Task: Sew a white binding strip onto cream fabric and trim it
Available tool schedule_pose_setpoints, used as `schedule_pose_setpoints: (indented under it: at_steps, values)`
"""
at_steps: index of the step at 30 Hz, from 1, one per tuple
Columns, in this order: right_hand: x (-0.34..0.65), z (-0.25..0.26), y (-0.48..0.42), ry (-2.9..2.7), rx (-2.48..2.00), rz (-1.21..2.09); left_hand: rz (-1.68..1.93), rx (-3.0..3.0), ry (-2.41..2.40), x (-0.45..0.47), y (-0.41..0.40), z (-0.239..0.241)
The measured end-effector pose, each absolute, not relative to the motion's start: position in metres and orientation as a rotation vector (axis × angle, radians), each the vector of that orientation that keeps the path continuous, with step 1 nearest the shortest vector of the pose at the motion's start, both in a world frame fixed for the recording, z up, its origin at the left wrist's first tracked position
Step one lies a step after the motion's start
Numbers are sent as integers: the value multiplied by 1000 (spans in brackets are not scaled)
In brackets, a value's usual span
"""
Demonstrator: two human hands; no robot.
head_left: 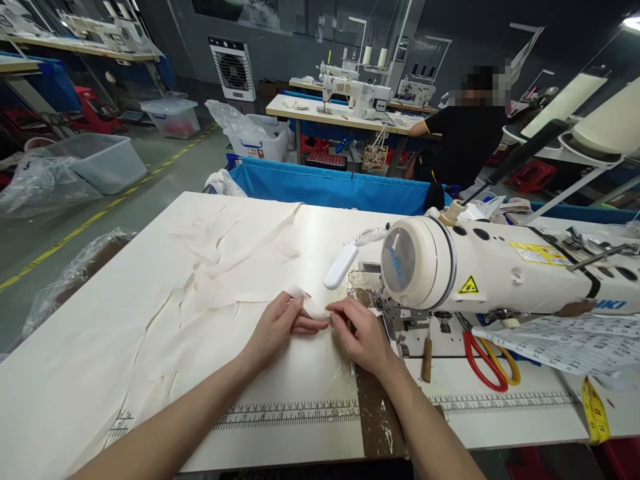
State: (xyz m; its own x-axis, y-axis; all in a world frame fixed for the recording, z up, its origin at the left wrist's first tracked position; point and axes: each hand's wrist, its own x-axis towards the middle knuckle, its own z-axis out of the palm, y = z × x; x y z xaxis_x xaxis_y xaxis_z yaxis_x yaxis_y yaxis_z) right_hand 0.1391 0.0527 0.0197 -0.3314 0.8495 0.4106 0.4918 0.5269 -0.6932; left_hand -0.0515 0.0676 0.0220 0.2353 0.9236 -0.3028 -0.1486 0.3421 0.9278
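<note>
Between my two hands is a small piece of white fabric, in front of the sewing machine. My left hand has its thumb and fingers closed on the piece from the left. At its right end, my right hand pinches the edge with thumb and forefinger. A larger spread of thin white fabric lies wrinkled on the table to the left of my hands. Just beyond them a white lamp on a flexible neck hangs over the tabletop.
Right of my hands lie a wooden-handled tool, red-and-yellow-handled scissors and a yellow tape measure. A printed ruler runs along the table's front. Behind the table hangs a blue cloth trough. A person sits farther back.
</note>
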Motion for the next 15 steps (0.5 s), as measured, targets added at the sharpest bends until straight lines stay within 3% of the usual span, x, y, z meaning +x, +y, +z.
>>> schedule_pose_setpoints:
  at_steps: [15]
  values:
    - [140, 23, 46, -2010, -1185, 698, 844, 1095, 986, -50, 61, 18]
